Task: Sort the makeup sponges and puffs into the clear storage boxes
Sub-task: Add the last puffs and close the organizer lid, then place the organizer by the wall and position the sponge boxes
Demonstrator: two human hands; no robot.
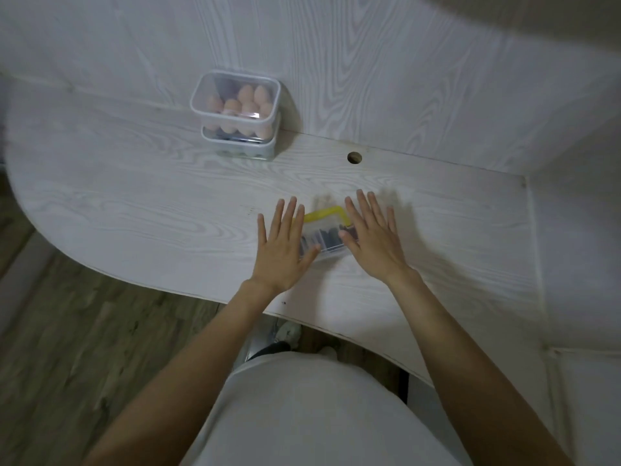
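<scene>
Hands (282, 243) (373, 237) flank and partly hide a blurred yellow-trimmed clear box (324, 235).

The light was dim and soft. The hands (285, 250) looked blurry and threw pale shadows to the right. The picture's edges bent and smeared.

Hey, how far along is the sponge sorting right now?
Nearly done, it seems. Two clear boxes sit stacked and lidded at the back, peach sponges filling the top one. The left hand and right hand, fingers straight, flank a yellow-edged box of dark pieces. No loose sponges show on the table.
</scene>
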